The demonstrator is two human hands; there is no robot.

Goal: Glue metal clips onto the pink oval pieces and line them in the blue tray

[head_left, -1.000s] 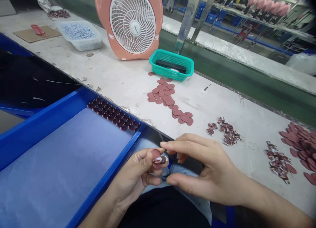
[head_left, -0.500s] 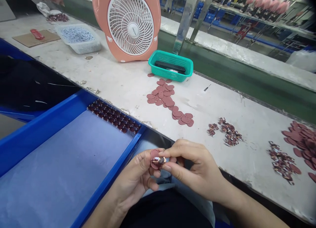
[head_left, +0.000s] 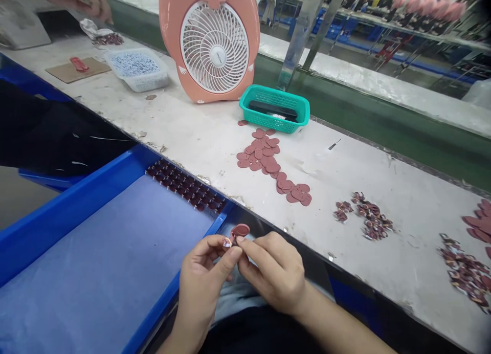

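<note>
Between both hands, above my lap, is a reddish-brown oval disc with a small painted figure piece at its lower left. My left hand pinches the figure piece and the disc's lower edge between thumb and fingers. From the other side, my right hand presses thumb and forefinger against the same parts, covering where they meet. Loose oval discs lie scattered on the bench beyond. Small figure pieces form a pile farther right. Rows of dark pieces line the far end of a blue tray.
A pink fan stands at the back, beside a green basket holding a black object. Left of it are a white tub and cardboard. A thin tool lies on the bench. Another person's hand shows at upper left.
The disc and figure piece have been turned, so the disc now points up and away. My right hand has closed in nearer to the left. The camera view has shifted slightly.
</note>
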